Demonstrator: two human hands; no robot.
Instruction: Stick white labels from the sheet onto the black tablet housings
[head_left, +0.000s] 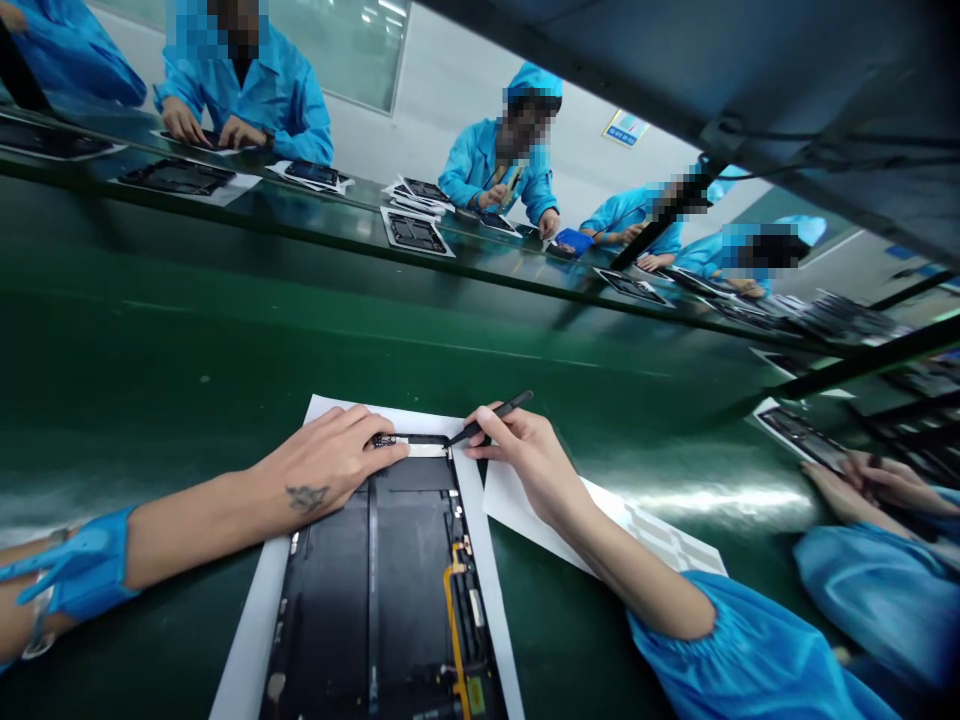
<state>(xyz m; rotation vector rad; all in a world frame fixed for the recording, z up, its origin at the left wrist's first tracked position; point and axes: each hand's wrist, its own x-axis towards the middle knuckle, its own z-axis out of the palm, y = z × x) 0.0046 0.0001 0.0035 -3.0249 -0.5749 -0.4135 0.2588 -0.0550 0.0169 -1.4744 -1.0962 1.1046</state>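
Note:
An opened tablet housing [420, 560] with dark battery cells and an orange flex cable [451, 610] lies on a sheet of white paper [330, 403] in front of me. My left hand [337, 455] rests over its far left corner, the fingers bent and the thumb along a white strip [426, 450] at the far edge. Black tweezers [495, 417] are pinched in my right hand [525, 450], their tip down at the right end of that strip. Whether the tips hold anything is too small to tell.
More white paper [592, 520] lies right of the tablet on the green bench [187, 330]. A co-worker's hands [862, 480] work at another housing on the right. Across the bench, several people in blue work at similar housings [416, 233]. A dark shelf [675, 70] hangs overhead.

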